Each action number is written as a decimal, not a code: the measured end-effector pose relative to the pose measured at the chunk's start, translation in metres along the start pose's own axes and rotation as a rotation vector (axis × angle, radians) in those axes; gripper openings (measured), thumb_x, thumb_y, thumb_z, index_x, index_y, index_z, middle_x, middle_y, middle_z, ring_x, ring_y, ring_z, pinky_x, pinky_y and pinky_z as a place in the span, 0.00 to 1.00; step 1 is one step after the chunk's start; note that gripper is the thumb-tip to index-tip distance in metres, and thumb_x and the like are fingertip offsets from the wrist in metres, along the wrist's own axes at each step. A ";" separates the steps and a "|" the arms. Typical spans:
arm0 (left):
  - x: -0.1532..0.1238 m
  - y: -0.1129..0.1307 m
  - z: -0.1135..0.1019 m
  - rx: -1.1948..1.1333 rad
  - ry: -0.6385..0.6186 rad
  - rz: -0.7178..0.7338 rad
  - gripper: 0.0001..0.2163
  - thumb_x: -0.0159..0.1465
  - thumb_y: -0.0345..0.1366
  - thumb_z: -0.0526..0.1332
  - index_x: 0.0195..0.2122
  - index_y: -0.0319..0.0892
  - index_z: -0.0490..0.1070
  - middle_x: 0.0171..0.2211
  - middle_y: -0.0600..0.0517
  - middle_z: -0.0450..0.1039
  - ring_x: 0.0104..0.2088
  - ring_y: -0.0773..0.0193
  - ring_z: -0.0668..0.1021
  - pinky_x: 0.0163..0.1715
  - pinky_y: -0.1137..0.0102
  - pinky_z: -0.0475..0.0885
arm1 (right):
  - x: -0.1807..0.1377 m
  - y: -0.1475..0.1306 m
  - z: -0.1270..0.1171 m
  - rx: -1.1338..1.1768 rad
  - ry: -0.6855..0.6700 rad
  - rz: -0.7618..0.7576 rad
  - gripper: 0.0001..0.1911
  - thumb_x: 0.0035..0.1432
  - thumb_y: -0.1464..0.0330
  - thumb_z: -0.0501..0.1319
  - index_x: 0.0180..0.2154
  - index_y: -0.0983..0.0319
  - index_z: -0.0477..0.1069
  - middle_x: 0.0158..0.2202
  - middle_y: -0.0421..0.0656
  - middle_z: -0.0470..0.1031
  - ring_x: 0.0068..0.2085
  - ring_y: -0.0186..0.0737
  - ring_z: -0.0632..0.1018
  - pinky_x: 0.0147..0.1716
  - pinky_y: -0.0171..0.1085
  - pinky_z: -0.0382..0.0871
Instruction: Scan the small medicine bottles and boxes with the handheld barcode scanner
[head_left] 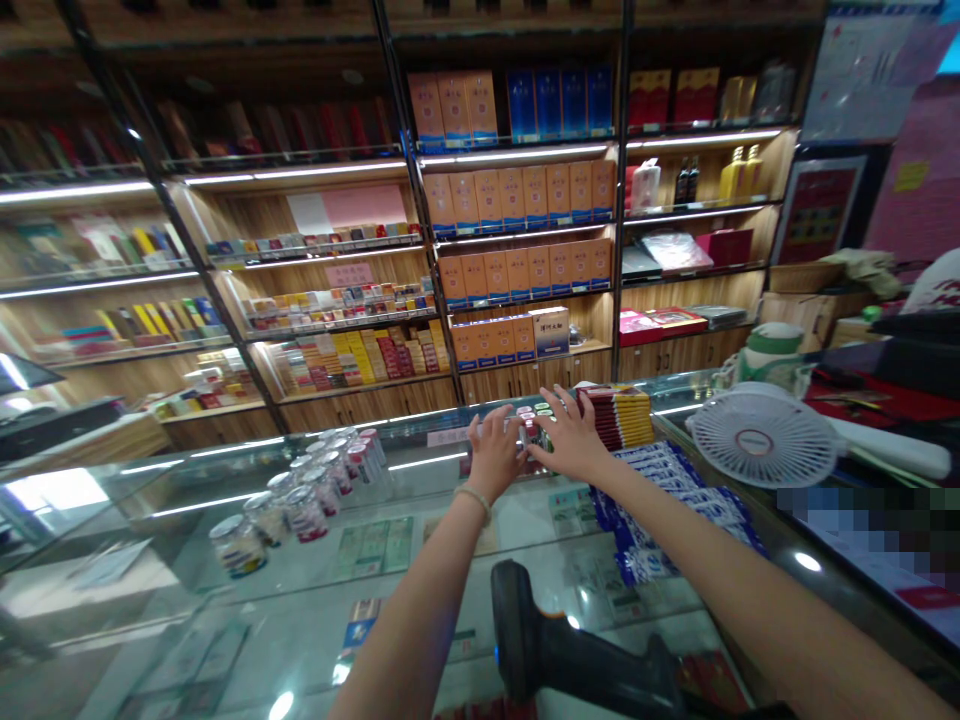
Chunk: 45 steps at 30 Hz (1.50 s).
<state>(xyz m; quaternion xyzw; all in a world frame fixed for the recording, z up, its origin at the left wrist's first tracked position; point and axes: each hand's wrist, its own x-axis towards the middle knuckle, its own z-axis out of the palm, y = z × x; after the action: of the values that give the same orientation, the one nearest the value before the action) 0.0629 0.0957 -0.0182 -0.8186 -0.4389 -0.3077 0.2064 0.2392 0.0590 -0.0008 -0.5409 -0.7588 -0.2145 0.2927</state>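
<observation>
My left hand (pixel 496 455) and my right hand (pixel 574 440) reach forward over the glass counter, fingers bent and apart. Between and just behind them stands a small group of little containers with red and green tops (pixel 534 412), partly hidden by my fingers; whether I touch them I cannot tell. Beside my right hand is a stack of yellow and dark red packs (pixel 628 415). Blue and white packets (pixel 667 490) lie under my right forearm. A black handheld barcode scanner (pixel 525 630) stands nearest to me, below my forearms.
Rows of small clear jars or cans (pixel 306 510) stand left on the glass counter (pixel 300 610). A white round fan (pixel 757 435) and a green and white jug (pixel 772 350) are at the right. Shelves hold many orange boxes (pixel 517 200) behind the counter.
</observation>
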 end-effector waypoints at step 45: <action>-0.063 -0.113 -0.161 0.239 0.166 -0.137 0.18 0.67 0.41 0.59 0.59 0.53 0.70 0.66 0.45 0.62 0.67 0.48 0.63 0.68 0.47 0.46 | 0.033 -0.075 -0.037 -0.007 0.093 -0.249 0.25 0.69 0.54 0.50 0.62 0.54 0.68 0.70 0.48 0.58 0.70 0.51 0.55 0.68 0.58 0.32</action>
<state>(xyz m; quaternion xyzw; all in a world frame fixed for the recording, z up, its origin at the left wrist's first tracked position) -0.1112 0.0201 0.0626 -0.7281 -0.5086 -0.3334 0.3163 0.1681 0.0336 0.0484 -0.4332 -0.8048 -0.2768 0.2968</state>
